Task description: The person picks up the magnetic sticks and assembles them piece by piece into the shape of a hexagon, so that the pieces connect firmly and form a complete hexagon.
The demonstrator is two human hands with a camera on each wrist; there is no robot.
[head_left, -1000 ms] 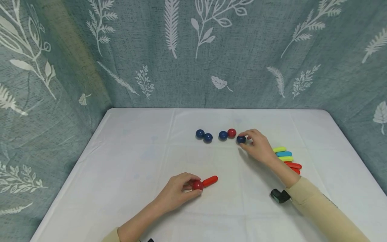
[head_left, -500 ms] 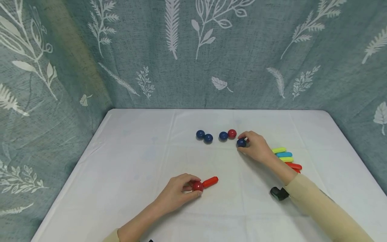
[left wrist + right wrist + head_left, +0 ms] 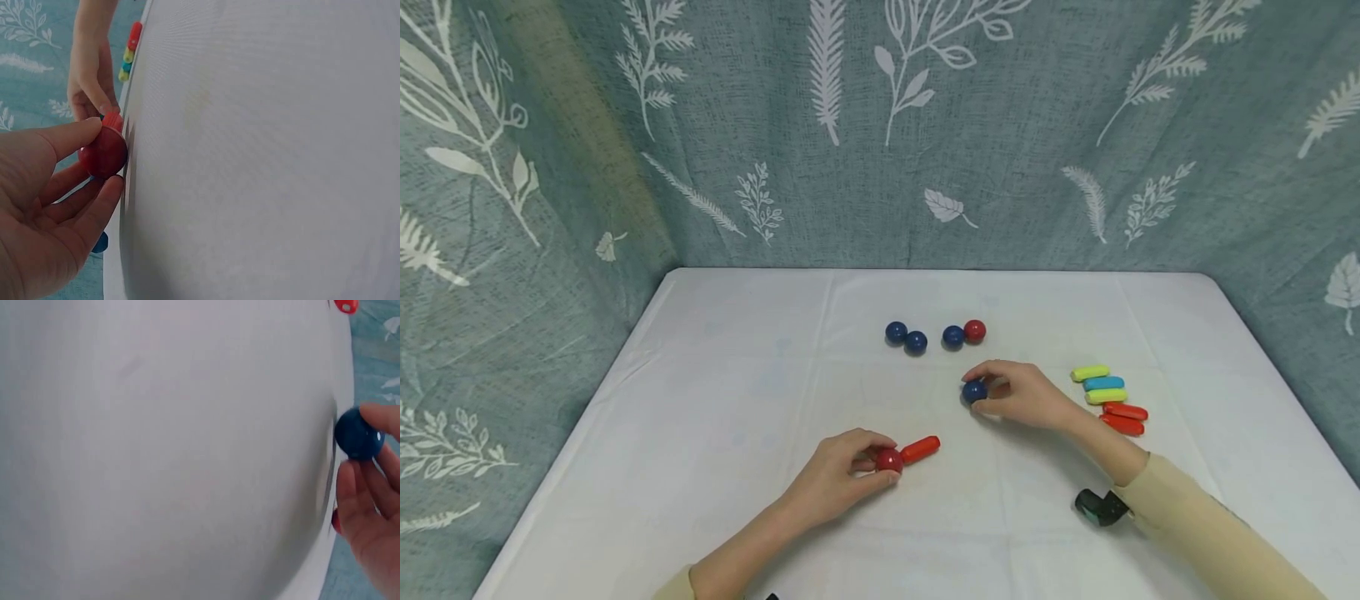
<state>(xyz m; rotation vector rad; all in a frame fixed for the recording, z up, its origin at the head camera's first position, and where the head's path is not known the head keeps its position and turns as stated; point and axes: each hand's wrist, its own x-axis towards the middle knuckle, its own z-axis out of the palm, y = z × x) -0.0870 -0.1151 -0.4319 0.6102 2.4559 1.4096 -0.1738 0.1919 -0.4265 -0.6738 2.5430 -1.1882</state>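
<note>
My left hand (image 3: 842, 471) pinches a shiny red ball (image 3: 890, 460) between thumb and fingers, low over the white table. A short red rod (image 3: 921, 450) extends from the ball's far right side, its near end right at the ball. In the left wrist view the red ball (image 3: 104, 153) hides most of that rod. Farther back and to the right, my right hand (image 3: 1022, 393) holds a dark blue ball (image 3: 974, 392) by thumb and fingertips. The right wrist view shows this blue ball (image 3: 359, 434) close over the cloth.
Two blue balls (image 3: 906, 338) sit together at the back, and a blue ball (image 3: 953, 337) touches a red ball (image 3: 975, 331) beside them. Yellow, blue and red rods (image 3: 1105, 396) lie in a row beyond my right forearm. A leaf-patterned curtain (image 3: 865, 208) closes off the back.
My right hand has taken the blue ball from beside the back red ball and brought it nearer and slightly left. My left hand keeps its place with the red ball.
</note>
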